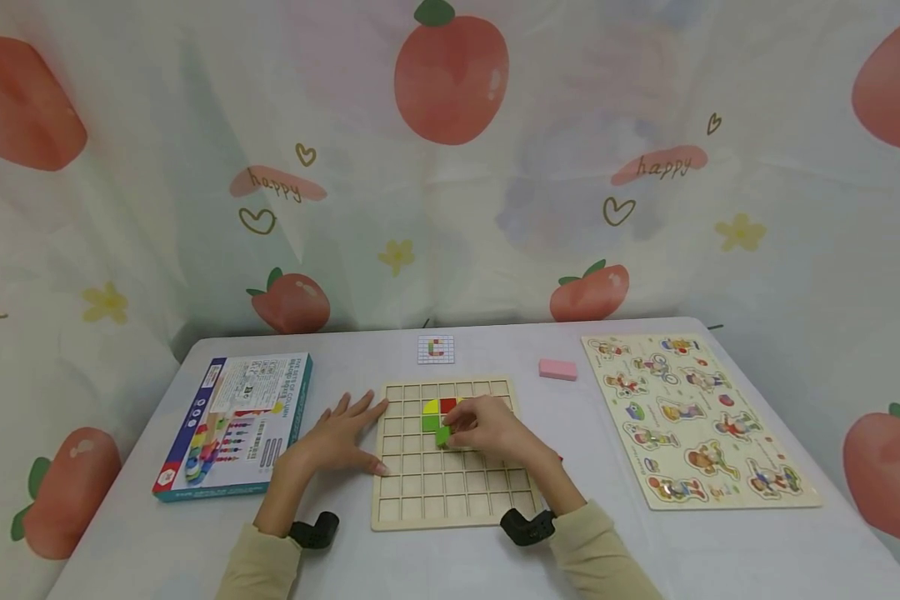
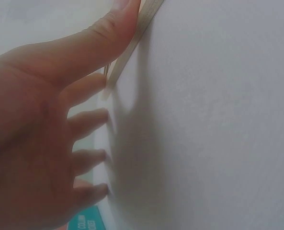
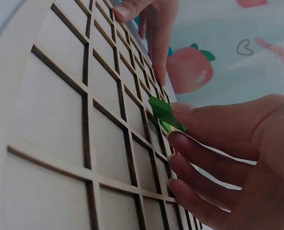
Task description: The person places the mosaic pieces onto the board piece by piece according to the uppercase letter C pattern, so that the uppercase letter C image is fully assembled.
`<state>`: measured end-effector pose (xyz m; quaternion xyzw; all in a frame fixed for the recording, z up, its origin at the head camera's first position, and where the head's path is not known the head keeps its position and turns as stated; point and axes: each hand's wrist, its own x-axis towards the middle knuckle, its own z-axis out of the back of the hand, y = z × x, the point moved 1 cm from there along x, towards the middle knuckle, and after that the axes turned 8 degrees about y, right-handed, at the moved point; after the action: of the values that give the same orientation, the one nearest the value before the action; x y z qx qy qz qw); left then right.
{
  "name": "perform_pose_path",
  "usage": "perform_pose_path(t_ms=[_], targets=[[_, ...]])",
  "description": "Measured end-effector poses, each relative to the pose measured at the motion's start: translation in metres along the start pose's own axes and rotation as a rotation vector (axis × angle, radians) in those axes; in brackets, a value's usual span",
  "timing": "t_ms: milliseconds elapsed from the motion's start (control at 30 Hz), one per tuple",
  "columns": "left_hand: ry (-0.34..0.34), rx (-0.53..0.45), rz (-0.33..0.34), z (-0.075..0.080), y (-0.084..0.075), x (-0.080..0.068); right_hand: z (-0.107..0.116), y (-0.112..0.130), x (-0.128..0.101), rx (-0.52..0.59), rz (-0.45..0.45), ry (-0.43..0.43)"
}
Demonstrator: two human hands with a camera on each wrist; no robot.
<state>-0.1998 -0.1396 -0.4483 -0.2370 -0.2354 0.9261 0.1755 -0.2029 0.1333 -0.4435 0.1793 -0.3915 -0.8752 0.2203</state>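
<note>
A wooden grid board (image 1: 412,507) lies on the table with square cells. My right hand (image 1: 487,427) pinches a green square block (image 1: 442,437) between thumb and fingers, close over a cell near the middle; the right wrist view shows this green block (image 3: 163,111) tilted. Just above it on the board sit a green piece (image 1: 430,423), a yellow rounded piece (image 1: 431,407) and a red square (image 1: 448,405), with part of another yellow piece beside my fingers. My left hand (image 1: 342,435) is spread at the board's left edge, its thumb touching the rim.
A small pattern card (image 1: 436,349) lies behind the board. At the back right is a pink block (image 1: 557,369). A boxed toy set (image 1: 232,425) lies to the left, and a wooden picture puzzle (image 1: 701,417) to the right. A fruit-print cloth (image 1: 450,225) hangs behind the table.
</note>
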Motion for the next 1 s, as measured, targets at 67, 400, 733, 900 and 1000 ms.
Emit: perform_pose_path(t_ms=[67,400,733,900,1000], targets=[[0.001,-0.002,0.0,0.0,0.0,-0.001,-0.003,0.003,0.001,-0.005,0.002,-0.004],[-0.006,-0.003,0.015,0.001,0.001,-0.004,-0.021,0.011,0.004,-0.084,-0.024,-0.027],[-0.008,-0.001,0.024,0.0,0.005,-0.003,-0.026,0.011,0.007,-0.103,-0.003,-0.042],[-0.002,-0.003,0.015,0.0,0.001,0.0,-0.016,0.004,0.002,-0.059,0.037,-0.046],[-0.001,-0.007,0.02,-0.001,0.0,0.001,-0.01,-0.003,-0.003,-0.054,0.069,-0.04]])
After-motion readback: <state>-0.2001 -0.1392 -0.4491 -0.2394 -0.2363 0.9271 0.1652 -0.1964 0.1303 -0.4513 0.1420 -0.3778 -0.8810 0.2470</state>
